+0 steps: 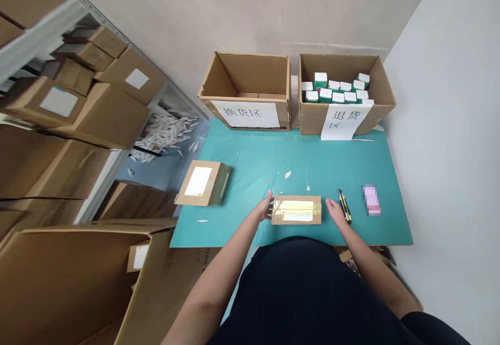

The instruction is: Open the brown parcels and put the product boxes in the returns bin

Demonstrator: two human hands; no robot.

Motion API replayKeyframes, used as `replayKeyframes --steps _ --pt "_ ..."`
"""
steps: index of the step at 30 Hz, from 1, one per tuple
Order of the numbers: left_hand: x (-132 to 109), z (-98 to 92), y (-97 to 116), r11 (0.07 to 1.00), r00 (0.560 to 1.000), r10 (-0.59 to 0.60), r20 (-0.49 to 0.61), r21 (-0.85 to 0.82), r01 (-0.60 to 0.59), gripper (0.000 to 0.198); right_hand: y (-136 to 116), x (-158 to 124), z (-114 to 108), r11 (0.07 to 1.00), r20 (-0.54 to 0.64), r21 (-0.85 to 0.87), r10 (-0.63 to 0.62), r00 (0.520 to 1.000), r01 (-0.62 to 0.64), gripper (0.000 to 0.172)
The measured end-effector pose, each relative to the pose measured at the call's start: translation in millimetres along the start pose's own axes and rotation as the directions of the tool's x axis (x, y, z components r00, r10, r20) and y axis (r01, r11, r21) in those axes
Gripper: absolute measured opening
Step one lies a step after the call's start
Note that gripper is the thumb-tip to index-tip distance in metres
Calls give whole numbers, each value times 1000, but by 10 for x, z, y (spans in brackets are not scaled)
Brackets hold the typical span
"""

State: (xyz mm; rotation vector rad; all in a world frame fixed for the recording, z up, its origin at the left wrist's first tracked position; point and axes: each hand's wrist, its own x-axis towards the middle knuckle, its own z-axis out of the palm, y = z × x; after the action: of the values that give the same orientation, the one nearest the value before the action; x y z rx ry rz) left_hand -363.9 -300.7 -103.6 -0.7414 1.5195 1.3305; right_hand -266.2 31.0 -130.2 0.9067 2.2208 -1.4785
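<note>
Near the front edge of the teal desk [273,157] lies a small brown parcel [296,210], flat, with clear tape shining across its top over a pale strip; no writing on it can be read. The left hand [264,208] is open, its fingers against the parcel's left end. The right hand [335,211] is open too, palm down just beside the right end; whether it touches the cardboard I cannot tell. Neither hand is closed around anything.

Just right of the right hand lies a yellow-and-black utility knife [344,205], and further right a blurred pink thing [371,199].

At the back of the desk stand two open cartons. The left carton [246,82] bears a paper sign [246,114] reading 换货区; only some flat brown pieces show at its bottom. The right carton [386,95] carries a sheet [344,121] hanging over its front wall, reading 退货区, and holds many small green-and-white boxes [336,88] standing close together; their print is too small to read.

At the desk's left edge rests a second parcel [203,182] with a white label [198,181], its text illegible.
</note>
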Motion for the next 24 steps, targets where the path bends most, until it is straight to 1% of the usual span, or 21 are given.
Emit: replayKeyframes --steps 1,3,5,6,8,10,12,14,16,19,21,22,24 --pt "17 7 19 1000 1000 -24 8 12 24 73 -76 -5 74 998 69 43 34 997 -37 51" --pt "40 38 48 999 999 -37 -9 23 37 67 -203 -17 185 979 197 152 108 975 -139 57" --pt "41 76 70 1000 999 14 -29 8 -14 59 -302 -26 217 935 284 280 137 949 -219 60" --pt "34 95 82 998 997 68 -26 -6 -68 55 -342 -27 203 915 296 334 124 947 -224 60" --pt "11 135 107 979 979 201 -14 -39 -202 51 -405 -16 139 902 259 402 49 965 -154 60" --pt "-9 184 131 942 943 332 -7 -56 -332 58 -440 8 65 898 213 435 -34 977 -63 61" --pt "-16 235 140 902 903 429 0 -39 -429 61 -441 43 19 900 174 435 -94 980 9 63" --pt "-2 275 131 870 869 493 27 -2 -494 57 -413 87 11 911 148 409 -127 981 56 63" --pt "33 295 113 865 865 500 33 31 -501 56 -372 144 31 921 121 380 -146 982 90 63" --pt "111 310 104 900 900 435 -26 44 -434 60 -335 248 75 929 86 356 -139 987 100 63" --pt "166 329 116 912 911 410 -52 44 -408 65 -341 316 100 936 98 339 -130 987 90 63" --pt "190 340 123 906 905 422 -53 48 -420 66 -349 343 109 938 111 333 -137 984 93 64" --pt "227 357 130 874 874 484 -40 56 -482 68 -363 375 120 933 132 337 -177 975 123 65"
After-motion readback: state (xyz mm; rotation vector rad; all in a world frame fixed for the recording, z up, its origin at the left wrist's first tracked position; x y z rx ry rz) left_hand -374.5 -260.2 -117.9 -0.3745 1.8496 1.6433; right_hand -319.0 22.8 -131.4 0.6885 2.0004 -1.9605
